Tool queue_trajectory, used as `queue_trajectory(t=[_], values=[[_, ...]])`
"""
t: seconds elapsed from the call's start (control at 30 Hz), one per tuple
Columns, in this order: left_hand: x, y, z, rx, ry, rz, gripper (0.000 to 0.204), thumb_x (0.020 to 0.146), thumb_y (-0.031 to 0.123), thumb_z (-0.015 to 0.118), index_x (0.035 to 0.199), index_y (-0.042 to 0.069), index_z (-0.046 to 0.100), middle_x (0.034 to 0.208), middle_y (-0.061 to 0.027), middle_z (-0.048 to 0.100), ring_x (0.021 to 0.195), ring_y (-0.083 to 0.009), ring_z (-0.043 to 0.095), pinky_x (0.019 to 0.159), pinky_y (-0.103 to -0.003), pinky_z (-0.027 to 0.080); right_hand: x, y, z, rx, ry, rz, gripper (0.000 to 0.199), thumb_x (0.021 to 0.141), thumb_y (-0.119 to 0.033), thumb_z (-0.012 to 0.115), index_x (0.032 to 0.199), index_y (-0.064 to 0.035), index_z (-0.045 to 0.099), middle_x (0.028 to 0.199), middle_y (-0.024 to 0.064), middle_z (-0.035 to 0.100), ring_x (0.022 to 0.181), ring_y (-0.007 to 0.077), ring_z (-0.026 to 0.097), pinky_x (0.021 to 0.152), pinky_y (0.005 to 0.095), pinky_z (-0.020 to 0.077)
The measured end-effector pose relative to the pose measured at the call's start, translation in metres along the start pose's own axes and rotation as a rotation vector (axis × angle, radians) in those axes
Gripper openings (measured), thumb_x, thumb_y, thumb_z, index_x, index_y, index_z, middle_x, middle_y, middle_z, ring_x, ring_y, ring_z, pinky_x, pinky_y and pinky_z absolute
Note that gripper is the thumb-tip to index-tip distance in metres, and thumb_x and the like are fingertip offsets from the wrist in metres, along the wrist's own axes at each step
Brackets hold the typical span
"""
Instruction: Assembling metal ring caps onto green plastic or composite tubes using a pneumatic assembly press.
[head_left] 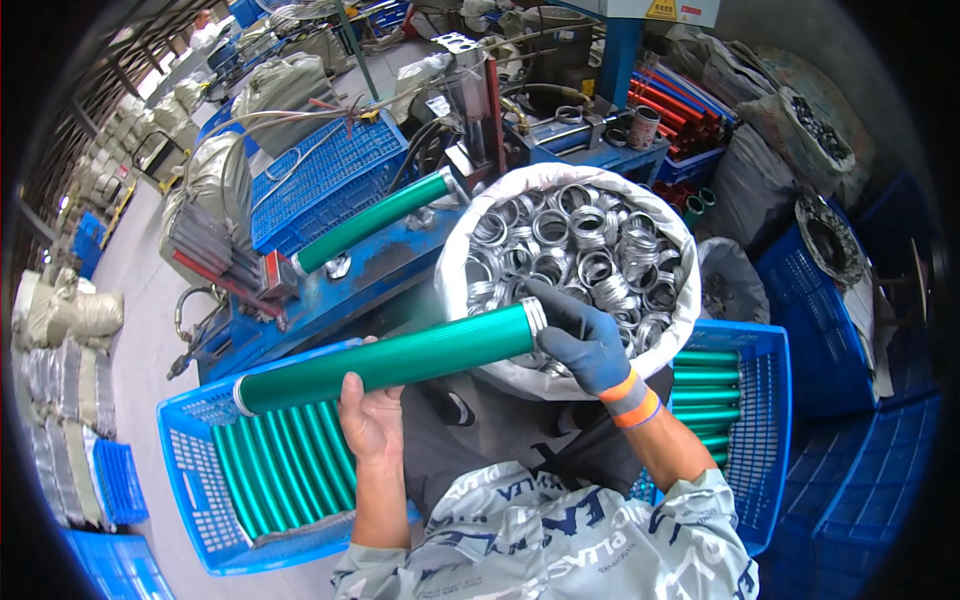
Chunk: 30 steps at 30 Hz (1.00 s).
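Observation:
A long green metal tube [400, 352] lies across in front of me, its right end a little higher than its left. My left hand [372, 425], bare, supports it from below near the middle, thumb at the near side and fingers behind it. At the tube's right end sits a silver threaded ring [535, 314]. My right hand [582, 338], in a grey-blue glove with an orange cuff, is closed round that ring with thumb and fingers. Just beyond it stands a white sack [455, 262] full of loose silver threaded rings [552, 228].
Blue crates with green tubes stand at left [185, 470] and right [765, 430]. Past the left crate a blue machine bench [370, 285] carries another green tube [375, 220] between two fixtures. Red tubes [680, 115] and more sacks are at the far right.

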<state>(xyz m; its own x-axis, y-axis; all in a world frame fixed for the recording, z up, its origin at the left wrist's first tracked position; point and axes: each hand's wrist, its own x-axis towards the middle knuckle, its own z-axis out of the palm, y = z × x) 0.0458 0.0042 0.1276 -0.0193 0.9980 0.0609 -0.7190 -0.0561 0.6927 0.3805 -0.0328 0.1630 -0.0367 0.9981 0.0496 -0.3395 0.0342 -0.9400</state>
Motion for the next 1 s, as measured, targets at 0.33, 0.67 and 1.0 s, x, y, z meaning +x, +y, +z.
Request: queue_trajectory(t=[0.33,0.67,1.0], values=[[0.019,0.018,-0.027,-0.118,0.062,-0.007,0.055,0.110,0.036,0.081,0.149,0.000,0.068,0.153,-0.0200,0.072,0.139,-0.0341,0.074,0.115,-0.052,0.067,0.034,-0.005,0.027,0.028,-0.144,-0.020,0.080,0.104,0.000,0.076,0.176,0.0051,0.044,0.160,0.0119,0.066,0.130,0.0140,0.068,0.112,0.0312,0.0548],[0.042,0.057,-0.087,-0.300,0.287,0.010,0.059,0.108,0.042,0.083,0.146,0.000,0.066,0.143,-0.0148,0.075,0.134,-0.0290,0.074,0.112,-0.046,0.067,0.270,-0.028,0.057,-0.468,-0.155,-0.168,0.061,0.116,-0.030,0.070,0.166,0.0023,0.059,0.152,0.0137,0.073,0.137,0.0192,0.068,0.117,0.0339,0.0533],[0.050,0.079,-0.141,-0.256,0.358,0.040,0.049,0.113,0.036,0.077,0.148,0.002,0.067,0.150,-0.0139,0.070,0.140,-0.0278,0.068,0.116,-0.045,0.063,0.477,0.143,0.106,-1.989,-0.227,-0.227,0.046,0.096,-0.029,0.081,0.140,-0.0167,0.075,0.131,0.0184,0.082,0.124,0.0428,0.079,0.102,0.0550,0.0628]])
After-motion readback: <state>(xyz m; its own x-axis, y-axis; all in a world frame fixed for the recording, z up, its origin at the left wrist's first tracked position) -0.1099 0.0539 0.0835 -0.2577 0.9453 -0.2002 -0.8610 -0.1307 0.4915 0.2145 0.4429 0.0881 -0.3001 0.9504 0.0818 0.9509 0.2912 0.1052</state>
